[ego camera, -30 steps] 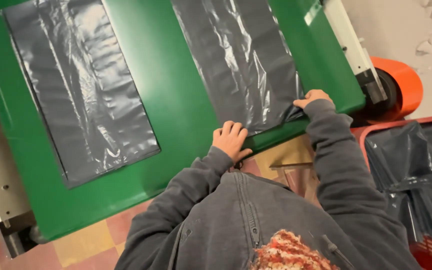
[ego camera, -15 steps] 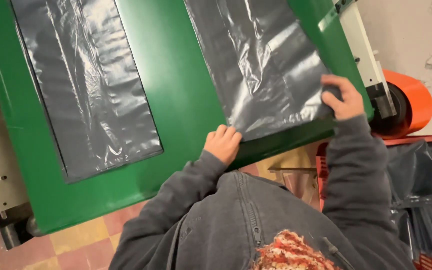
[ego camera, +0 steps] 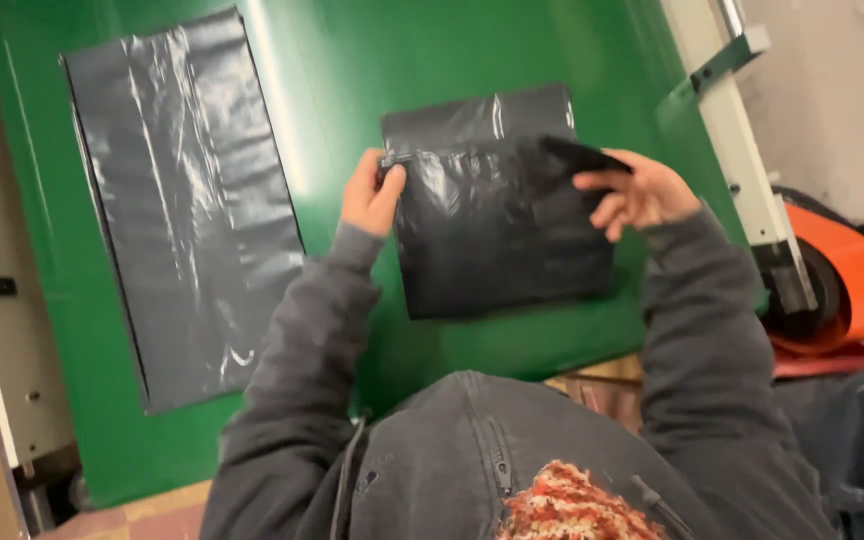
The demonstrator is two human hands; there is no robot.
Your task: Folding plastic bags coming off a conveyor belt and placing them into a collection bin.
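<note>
Now folded over, black bag (ego camera: pixel 497 215) pinched by both hands (ego camera: pixel 372 195), formerly flat

Dark grey zipped hoodie with long sleeves (ego camera: pixel 302 340) and a red-and-cream knitted patch (ego camera: pixel 562 505).

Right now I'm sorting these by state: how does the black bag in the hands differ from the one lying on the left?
The folded bag is doubled over and looks short; the left bag lies spread flat and long. The left hand and right hand pinch the folded bag's top corners; nothing touches the left bag. Both are glossy black plastic on the green table.
</note>
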